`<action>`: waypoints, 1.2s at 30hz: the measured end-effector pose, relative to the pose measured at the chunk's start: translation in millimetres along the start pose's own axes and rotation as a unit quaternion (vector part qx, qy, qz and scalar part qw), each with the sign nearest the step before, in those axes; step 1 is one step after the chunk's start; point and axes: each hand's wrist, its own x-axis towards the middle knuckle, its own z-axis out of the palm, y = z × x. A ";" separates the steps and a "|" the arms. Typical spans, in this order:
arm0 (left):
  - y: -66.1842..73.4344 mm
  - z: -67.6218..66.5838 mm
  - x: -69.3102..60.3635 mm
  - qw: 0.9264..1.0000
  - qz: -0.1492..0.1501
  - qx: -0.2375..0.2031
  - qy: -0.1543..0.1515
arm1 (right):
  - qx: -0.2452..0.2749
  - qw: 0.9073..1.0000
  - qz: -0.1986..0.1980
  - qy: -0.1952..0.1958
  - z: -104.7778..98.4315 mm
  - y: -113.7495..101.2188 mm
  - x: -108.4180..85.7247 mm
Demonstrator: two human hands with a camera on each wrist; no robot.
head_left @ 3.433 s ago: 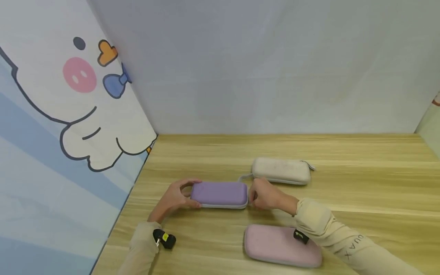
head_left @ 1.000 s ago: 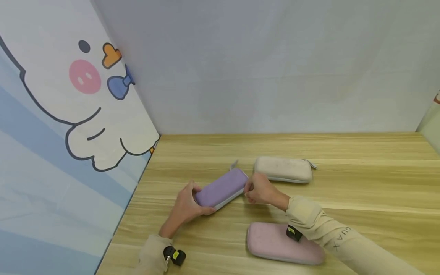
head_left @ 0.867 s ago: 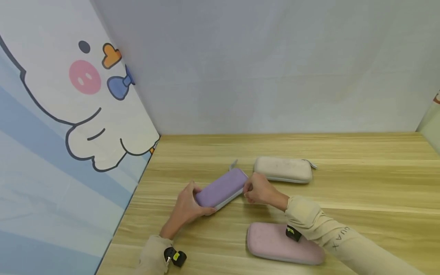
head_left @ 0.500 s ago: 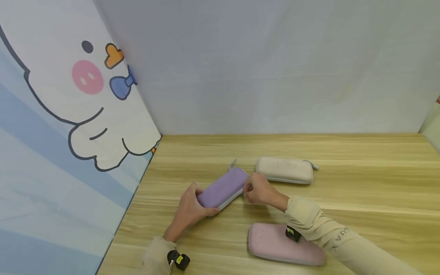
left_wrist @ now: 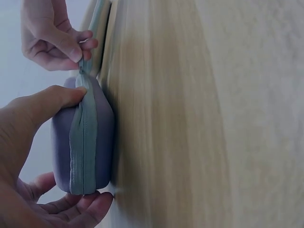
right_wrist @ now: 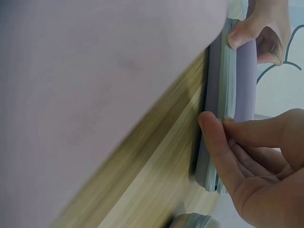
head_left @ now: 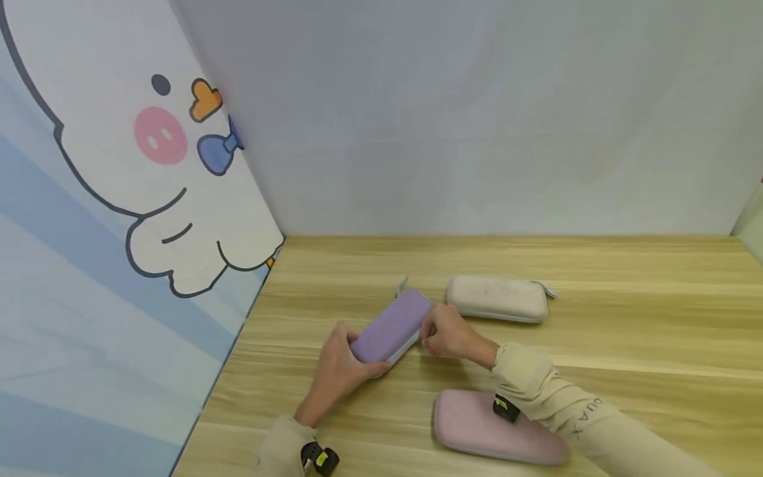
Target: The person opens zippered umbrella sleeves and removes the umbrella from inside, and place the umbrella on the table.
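Note:
A purple zip case (head_left: 393,324) lies slanted on the table, its grey zipper band (left_wrist: 83,142) facing front. My left hand (head_left: 340,364) grips its near left end, thumb on the front side and fingers round the end. With thumb and index finger, my right hand (head_left: 447,331) pinches the zipper pull at the right part of the band; the pull is mostly hidden by the fingertips. In the right wrist view, the band looks closed between the two hands. A grey strap (head_left: 402,285) sticks up behind the case's far end.
A beige case (head_left: 497,298) with a grey strap lies behind my right hand. A pink case (head_left: 495,424) lies in front, partly under my right forearm. A grey cloth wall (head_left: 465,132) backs the wooden table (head_left: 644,318), and a cartoon-printed cloth (head_left: 107,165) hangs left.
Since the oldest frame, the purple case has turned from lying straight across to slanting, right end farther back. My right hand has shifted slightly left with it. During the last second, little changes.

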 end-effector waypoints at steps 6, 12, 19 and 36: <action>4.8 7.5 -4.0 1.000 -0.003 0.024 0.013 | -0.002 1.000 0.012 0.002 2.1 2.0 -0.5; 11.7 12.4 -7.8 0.999 -0.015 0.038 0.025 | 0.003 1.000 0.005 -0.002 4.1 2.7 -0.5; 20.8 11.0 -10.0 0.998 -0.040 0.058 -0.003 | -0.014 1.000 -0.023 -0.014 6.5 3.2 0.5; 7.5 -6.9 8.8 0.992 0.053 -0.031 -0.114 | 0.002 0.999 0.005 -0.033 2.9 1.4 -1.1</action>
